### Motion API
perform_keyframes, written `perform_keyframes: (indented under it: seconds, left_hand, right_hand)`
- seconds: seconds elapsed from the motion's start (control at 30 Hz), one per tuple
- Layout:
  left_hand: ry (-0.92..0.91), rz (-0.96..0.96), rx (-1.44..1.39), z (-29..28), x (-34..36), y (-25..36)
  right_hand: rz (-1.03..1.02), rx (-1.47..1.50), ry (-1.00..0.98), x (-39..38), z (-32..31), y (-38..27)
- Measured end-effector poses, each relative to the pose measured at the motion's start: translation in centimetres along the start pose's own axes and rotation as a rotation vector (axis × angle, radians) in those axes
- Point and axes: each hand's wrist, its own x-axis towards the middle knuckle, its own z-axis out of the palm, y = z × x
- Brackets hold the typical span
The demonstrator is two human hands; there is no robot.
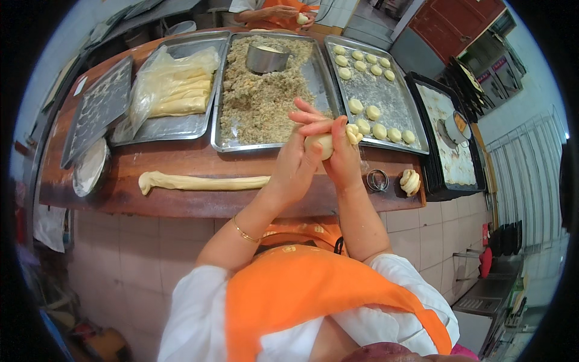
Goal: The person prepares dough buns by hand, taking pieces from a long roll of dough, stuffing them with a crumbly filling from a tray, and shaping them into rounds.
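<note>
A pale, round dough ball is cupped between my two hands, above the near edge of the filling tray. My left hand wraps its left side, with some fingers stretched up past it. Closed round the other side is my right hand, and a small torn bit of dough pokes out by its thumb. On the table left of my wrists lies a long dough rope. A folded dough lump and thin metal rings sit to the right of my right forearm.
Ahead is a tray of crumbly filling holding a metal bowl. Dough balls sit on the right tray; dough strips lie under plastic on the left. A flour bowl stands far left. Opposite, a co-worker's hands hold dough.
</note>
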Motion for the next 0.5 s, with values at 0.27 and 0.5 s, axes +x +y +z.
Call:
perform_keyframes:
  seconds: [0.27,0.5]
  left_hand:
    - [-0.456,-0.264,-0.335,-3.7,0.5,-2.6]
    - [0.124,0.044,-0.018,2.1,-0.9,-2.4]
  right_hand:
    - [-0.06,-0.13,0.135,0.8,2.4,-1.8]
    - [0.078,0.09,0.202,-0.2,1.0,-0.7]
